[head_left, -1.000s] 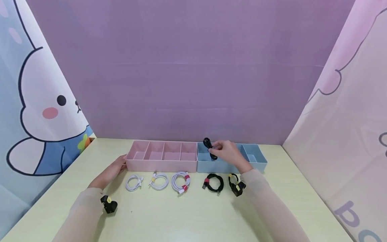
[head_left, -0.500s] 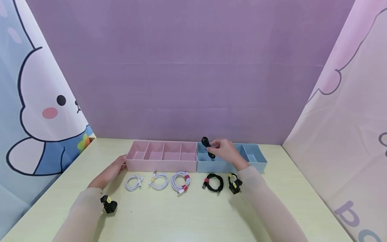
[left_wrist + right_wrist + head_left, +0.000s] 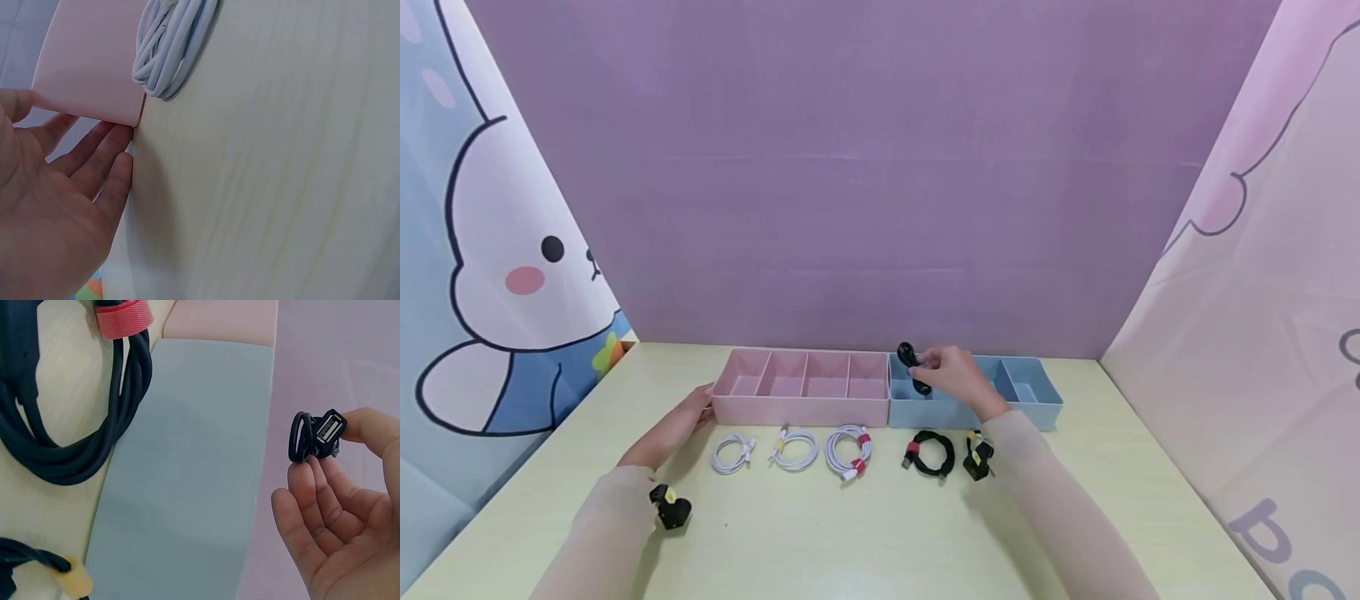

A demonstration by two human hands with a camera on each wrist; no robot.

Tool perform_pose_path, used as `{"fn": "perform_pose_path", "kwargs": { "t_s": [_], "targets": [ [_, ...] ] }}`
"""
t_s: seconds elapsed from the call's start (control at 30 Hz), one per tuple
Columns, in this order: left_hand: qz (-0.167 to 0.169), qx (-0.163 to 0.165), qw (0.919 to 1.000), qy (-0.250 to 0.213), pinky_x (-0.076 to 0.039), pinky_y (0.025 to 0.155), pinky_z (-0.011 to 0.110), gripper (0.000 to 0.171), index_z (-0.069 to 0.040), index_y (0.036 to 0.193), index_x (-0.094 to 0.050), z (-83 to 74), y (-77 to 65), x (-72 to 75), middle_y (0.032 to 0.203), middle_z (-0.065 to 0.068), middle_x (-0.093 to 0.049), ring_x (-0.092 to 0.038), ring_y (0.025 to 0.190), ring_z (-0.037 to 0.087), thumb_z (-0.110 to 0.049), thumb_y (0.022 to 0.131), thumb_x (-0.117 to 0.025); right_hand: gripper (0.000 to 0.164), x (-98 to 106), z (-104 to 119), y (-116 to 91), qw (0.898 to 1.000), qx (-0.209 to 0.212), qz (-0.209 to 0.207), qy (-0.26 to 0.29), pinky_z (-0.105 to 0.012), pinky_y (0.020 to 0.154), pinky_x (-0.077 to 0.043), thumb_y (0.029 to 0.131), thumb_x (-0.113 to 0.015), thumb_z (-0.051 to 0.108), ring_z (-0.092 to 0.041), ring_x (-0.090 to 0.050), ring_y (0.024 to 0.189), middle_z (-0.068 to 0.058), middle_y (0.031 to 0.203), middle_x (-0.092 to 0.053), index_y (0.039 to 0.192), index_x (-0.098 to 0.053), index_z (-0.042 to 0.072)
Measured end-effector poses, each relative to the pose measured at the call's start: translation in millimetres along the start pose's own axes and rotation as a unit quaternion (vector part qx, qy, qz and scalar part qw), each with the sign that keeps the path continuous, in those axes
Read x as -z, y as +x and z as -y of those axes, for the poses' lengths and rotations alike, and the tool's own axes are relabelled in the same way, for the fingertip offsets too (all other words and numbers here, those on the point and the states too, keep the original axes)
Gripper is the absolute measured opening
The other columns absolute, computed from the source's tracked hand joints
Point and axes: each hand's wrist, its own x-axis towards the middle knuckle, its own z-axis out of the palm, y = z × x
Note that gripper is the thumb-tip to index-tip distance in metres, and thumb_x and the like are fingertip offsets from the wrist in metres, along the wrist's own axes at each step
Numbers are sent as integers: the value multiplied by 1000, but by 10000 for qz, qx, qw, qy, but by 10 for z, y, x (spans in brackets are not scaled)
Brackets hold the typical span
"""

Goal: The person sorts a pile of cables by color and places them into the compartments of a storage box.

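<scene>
Over the left part of the blue divided box (image 3: 951,412), my right hand (image 3: 958,377) pinches a small coiled black USB cable (image 3: 907,354) between thumb and fingertips. In the right wrist view the cable's USB socket (image 3: 330,429) faces the camera, and the box's blue wall lies to the left. My left hand (image 3: 673,427) touches the left end of the pink divided box (image 3: 801,411). The left wrist view shows loosely extended fingers (image 3: 103,159) against that end wall, with a white cable coil (image 3: 178,44) just beyond.
In front of the pink box lie three white cable coils, one with red ties (image 3: 848,454). Before the blue box are a black coil with a red tie (image 3: 930,457) and a yellow-tied black cable (image 3: 72,575). A purple cloth (image 3: 880,183) hangs behind the boxes.
My right hand has shifted slightly left over the blue box with the black USB cable in it. The left hand and the boxes stay where they were.
</scene>
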Motion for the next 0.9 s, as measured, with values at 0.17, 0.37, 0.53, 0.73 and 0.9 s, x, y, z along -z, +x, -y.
{"fn": "perform_pose_path", "kwargs": {
  "t_s": [0.17, 0.37, 0.53, 0.73, 0.9],
  "targets": [
    [76, 169, 9991, 374, -18, 117, 57, 83, 0, 159, -2, 6, -55, -6, 161, 30, -11, -18, 146, 49, -62, 105, -14, 35, -32, -27, 25, 10000, -30, -1, -24, -44, 80, -55, 94, -71, 33, -25, -64, 100, -9, 113, -68, 119, -71, 8],
    [69, 132, 9993, 357, -18, 118, 57, 82, 0, 159, -3, -9, -67, -9, 161, 30, -12, -19, 145, 49, -60, 105, -15, 34, -56, -47, 56, 10000, -28, -14, -3, -44, 79, -56, 95, -70, 34, -24, -64, 99, -8, 113, -69, 118, -71, 9],
    [68, 98, 9992, 377, -19, 117, 57, 80, 1, 159, -2, -11, -67, -8, 161, 30, -11, -19, 145, 49, -58, 106, -14, 29, -62, -53, 59, 10000, 64, 10, 40, -41, 77, -56, 97, -67, 32, -21, -65, 93, -5, 107, -70, 115, -73, 11],
    [47, 141, 9991, 388, -19, 118, 56, 81, 1, 159, -2, -5, -61, -11, 161, 30, -12, -19, 145, 49, -59, 106, -14, 30, -34, -22, 28, 9998, 110, 100, 124, -41, 79, -56, 96, -68, 33, -20, -66, 94, -3, 104, -70, 116, -72, 11],
    [24, 181, 9991, 374, -19, 118, 56, 79, 1, 159, -3, -9, -67, -15, 161, 30, -12, -19, 145, 49, -57, 106, -15, 30, -22, -11, 12, 9996, 192, 133, 128, -40, 79, -57, 96, -68, 31, -20, -66, 93, -3, 102, -70, 117, -71, 9]
  ]
}}
